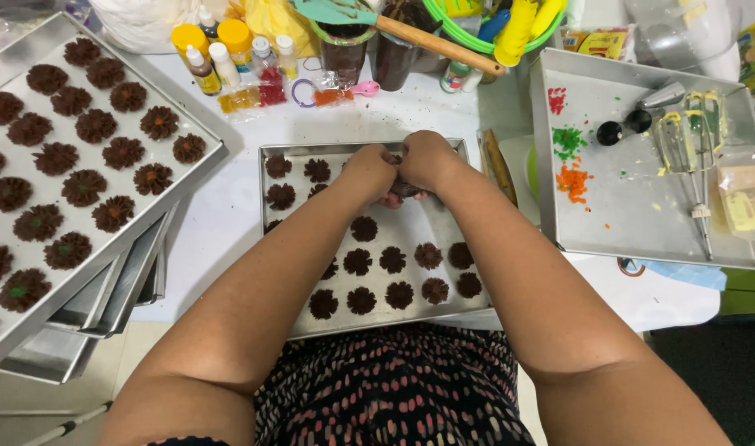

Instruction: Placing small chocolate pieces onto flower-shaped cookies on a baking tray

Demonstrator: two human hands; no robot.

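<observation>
Dark dough piece (404, 191) over the far end of the middle baking tray (443, 149), pinched between left hand (368, 169) and right hand (424, 159), fingers curled tight together around it; brown flower-shaped cookies (394, 264) lie on the tray nearer the person.

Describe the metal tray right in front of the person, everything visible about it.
The middle baking tray is a shallow rectangular pan of dull silvery metal with a low raised rim, lying flat on the white table. Dark brown flower-shaped cookies sit in rows on it, with a bare patch on its far right part. The left hand and right hand are bunched together over its far end, hiding part.
</observation>
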